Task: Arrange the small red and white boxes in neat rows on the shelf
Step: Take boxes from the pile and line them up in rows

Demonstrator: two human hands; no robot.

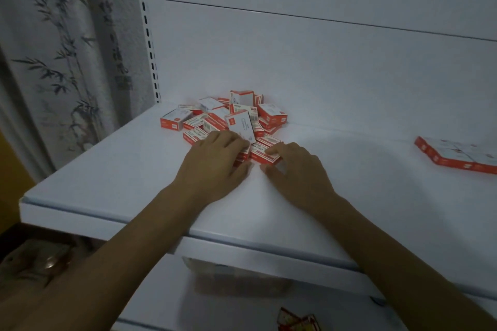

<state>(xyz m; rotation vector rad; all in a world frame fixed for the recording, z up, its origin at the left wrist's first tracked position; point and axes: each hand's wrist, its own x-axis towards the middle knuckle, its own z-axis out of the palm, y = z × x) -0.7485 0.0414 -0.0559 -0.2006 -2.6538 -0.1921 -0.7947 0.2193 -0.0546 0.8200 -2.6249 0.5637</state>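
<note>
A loose heap of small red and white boxes [228, 118] lies at the back left of the white shelf [134, 169]. My left hand [215, 161] rests on the heap's front edge, fingers closed around a tilted box with a paperclip picture [240, 122]. Beside it, my right hand [295, 166] pinches a flat red and white box [262, 154] between thumb and fingers. At the far right edge of the shelf, several boxes lie flat and close together in a tidy block [457, 154].
The shelf's white back panel [295, 56] rises behind the heap, with a slotted upright [149, 35] at its left. A bamboo-print curtain [61, 48] hangs further left. Below, a lower shelf holds a red packet [295, 322].
</note>
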